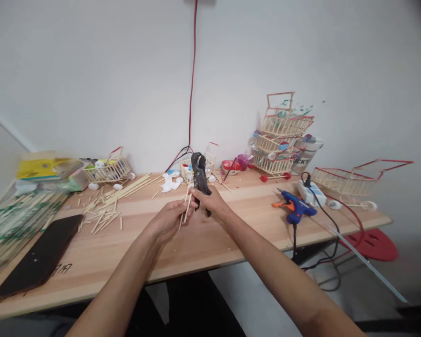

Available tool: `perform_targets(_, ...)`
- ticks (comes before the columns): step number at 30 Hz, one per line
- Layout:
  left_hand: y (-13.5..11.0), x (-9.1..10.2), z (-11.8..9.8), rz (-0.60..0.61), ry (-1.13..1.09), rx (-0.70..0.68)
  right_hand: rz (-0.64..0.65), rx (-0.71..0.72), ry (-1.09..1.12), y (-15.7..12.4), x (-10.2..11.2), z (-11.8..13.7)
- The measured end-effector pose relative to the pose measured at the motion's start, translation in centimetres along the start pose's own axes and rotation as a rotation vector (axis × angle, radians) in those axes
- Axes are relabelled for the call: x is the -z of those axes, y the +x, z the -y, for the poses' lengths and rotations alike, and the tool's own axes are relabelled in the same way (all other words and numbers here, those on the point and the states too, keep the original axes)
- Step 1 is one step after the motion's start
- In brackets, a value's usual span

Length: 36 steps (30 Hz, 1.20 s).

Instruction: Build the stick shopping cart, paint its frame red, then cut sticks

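My right hand (210,200) grips black cutting pliers (199,175), held upright with the jaws pointing up. My left hand (171,216) holds a few thin wooden sticks (185,206) right beside the pliers' handles, fingertips almost touching the right hand. Both hands hover above the middle of the wooden table (203,243).
Loose cut sticks (107,208) lie at the left, with a black board (38,257) and stick packets (17,220). A blue glue gun (294,206) and power strip (311,192) sit at the right. Small stick-built carts (284,135) stand along the wall. A red stool (372,243) is beyond the table's right end.
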State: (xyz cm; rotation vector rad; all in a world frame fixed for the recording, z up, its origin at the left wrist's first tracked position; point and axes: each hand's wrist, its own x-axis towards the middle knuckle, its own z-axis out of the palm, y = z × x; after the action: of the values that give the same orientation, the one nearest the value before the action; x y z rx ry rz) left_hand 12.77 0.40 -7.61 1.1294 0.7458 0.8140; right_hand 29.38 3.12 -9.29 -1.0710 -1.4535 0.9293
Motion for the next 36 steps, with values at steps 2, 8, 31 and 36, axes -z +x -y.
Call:
perform_targets(2,0.2,-0.1,0.1,0.039,-0.011,0.023,-0.018,-0.012,-0.039,-0.1,0.0,0.0)
perform_targets(8,0.4,-0.4,-0.3,0.079,-0.093,0.122,0.021,0.001,-0.080,-0.5,0.1,0.2)
perform_targets(31,-4.7,-0.8,0.8,-0.028,0.159,0.007,-0.055,-0.067,0.281,-0.2,0.3,2.0)
perform_targets(36,-4.4,-1.5,1.6,-0.239,0.473,-0.178,-0.115,-0.118,0.412,-0.1,0.2,1.8)
